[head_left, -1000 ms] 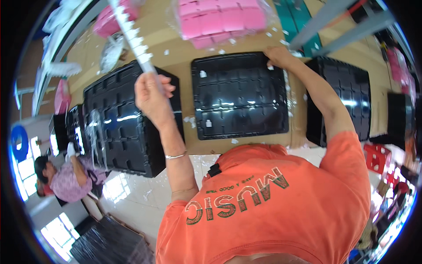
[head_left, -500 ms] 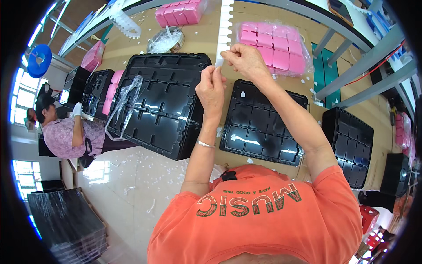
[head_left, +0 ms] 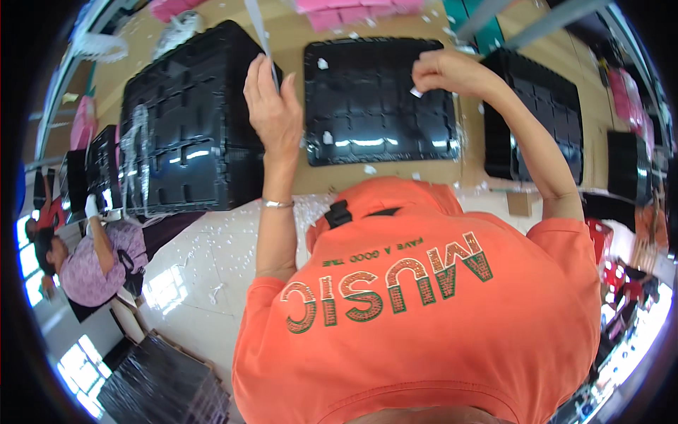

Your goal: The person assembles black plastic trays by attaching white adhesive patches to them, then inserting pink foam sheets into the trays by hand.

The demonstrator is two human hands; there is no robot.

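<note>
My left hand (head_left: 273,109) is raised beside the large stack of black plastic trays (head_left: 187,127), fingers stretched and the thumb apart. The white strip (head_left: 257,25) runs down from the top edge to the gap between thumb and fingers; whether it touches the hand I cannot tell. My right hand (head_left: 446,72) is closed in a pinch over the right side of the middle black tray (head_left: 374,116). A small white piece (head_left: 416,92) pokes out below its fingertips. Other white bits lie on that tray.
More black trays (head_left: 540,116) are stacked at the right. Pink blocks (head_left: 346,15) lie along the far edge on the brown table covering (head_left: 321,180). White scraps dot the table and floor (head_left: 219,261). A person in a patterned top (head_left: 113,254) stands at the left.
My hands have come apart: the right has swung right over the middle tray with a small white piece, and the left has opened out. The view has shifted, too.
</note>
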